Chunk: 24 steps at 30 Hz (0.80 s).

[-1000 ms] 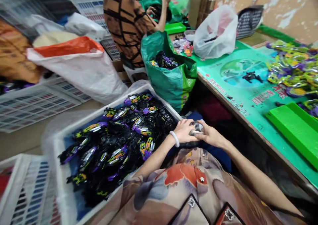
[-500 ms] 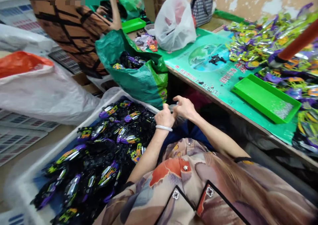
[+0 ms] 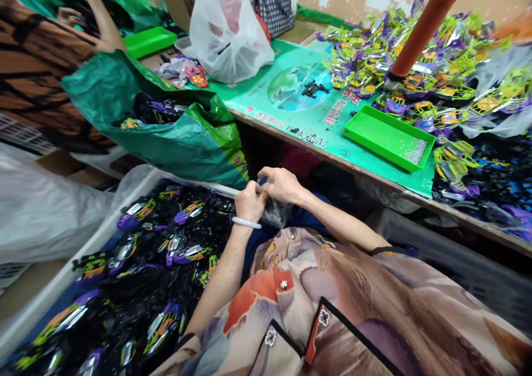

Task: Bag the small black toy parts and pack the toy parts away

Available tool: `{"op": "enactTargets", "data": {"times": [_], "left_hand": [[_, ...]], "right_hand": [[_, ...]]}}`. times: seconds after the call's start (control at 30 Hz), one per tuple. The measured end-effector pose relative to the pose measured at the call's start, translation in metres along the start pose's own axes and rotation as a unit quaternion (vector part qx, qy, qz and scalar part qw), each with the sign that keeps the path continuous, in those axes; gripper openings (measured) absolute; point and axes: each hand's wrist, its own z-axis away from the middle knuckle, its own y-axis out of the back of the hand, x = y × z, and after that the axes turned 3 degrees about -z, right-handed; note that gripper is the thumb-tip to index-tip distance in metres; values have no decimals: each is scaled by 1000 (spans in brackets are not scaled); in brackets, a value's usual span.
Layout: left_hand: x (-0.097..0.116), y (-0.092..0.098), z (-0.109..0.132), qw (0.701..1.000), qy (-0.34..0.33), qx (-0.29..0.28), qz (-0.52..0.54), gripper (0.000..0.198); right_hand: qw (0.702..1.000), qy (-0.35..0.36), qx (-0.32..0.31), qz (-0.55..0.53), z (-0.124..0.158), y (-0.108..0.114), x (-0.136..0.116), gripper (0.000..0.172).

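My left hand point(image 3: 250, 201), with a white bracelet at the wrist, is closed in a pinch over my lap. Touching it is my right hand point(image 3: 286, 185), its fingers bent and pressed together too. Between and just below them hangs a clear plastic bag point(image 3: 276, 214), and both hands grip its upper part. What the bag contains is too unclear to make out. Left of my hands stands a white-rimmed crate point(image 3: 62, 265) full of black toy vehicles point(image 3: 191, 254) with purple, green and silver tops.
A green sack point(image 3: 174, 143) holding similar toys leans beyond the crate. On the green-covered table point(image 3: 253, 96) lie a green tray point(image 3: 390, 138) with small clear pieces, a heap of yellow-green parts point(image 3: 440, 82) and a white plastic bag point(image 3: 228, 38). A co-worker's arm point(image 3: 100, 16) shows upper left.
The view has turned right, so the surroundings have shifted left. My raised index fingers have come down, and my hands are now closer together on the plastic bag.
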Motion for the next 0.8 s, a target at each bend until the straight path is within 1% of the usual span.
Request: {"op": "enactTargets", "data": {"times": [0.07, 0.1, 0.13, 0.17, 0.23, 0.33, 0.4, 0.47, 0.53, 0.6, 0.67, 0.73, 0.77, 0.8], "left_hand": [[6, -3, 6, 999, 38, -3, 8, 41], [8, -6, 9, 999, 41, 0, 12, 45], [9, -8, 12, 999, 43, 3, 24, 43], [8, -11, 14, 998, 48, 3, 46, 38], [3, -18, 16, 990, 72, -1, 122, 25], [-5, -27, 16, 962, 134, -3, 237, 16], [-7, -31, 15, 941, 169, 13, 292, 14], [-4, -34, 15, 915, 194, 28, 353, 12], [3, -37, 13, 882, 198, 34, 426, 11], [12, -38, 9, 851, 180, 34, 492, 11], [22, -34, 3, 822, 148, 35, 549, 18], [33, -21, 0, 790, 113, 25, 602, 28], [39, -12, 0, 773, 91, 12, 628, 33], [46, 0, 3, 755, 66, -7, 652, 38]], "right_hand": [[1000, -5, -10, 10, 3, -2, 1, 41], [1000, -9, -15, 19, 4, -4, 2, 40], [999, -13, -20, 27, 6, -7, 2, 40], [999, -19, -25, 31, 8, -9, 4, 40], [998, -30, -36, 29, 10, -15, 7, 44], [998, -46, -51, 14, 10, -21, 16, 50], [996, -57, -67, -16, 7, -25, 24, 42], [987, -65, -103, -101, 5, -29, 32, 27], [960, -71, -136, -233, 7, -33, 41, 16], [917, -86, -158, -357, 15, -38, 47, 14], [873, -113, -177, -439, 28, -42, 50, 23], [839, -132, -198, -489, 45, -47, 51, 36], [828, -133, -205, -505, 53, -50, 51, 43], [826, -129, -207, -508, 60, -52, 51, 49]]}}
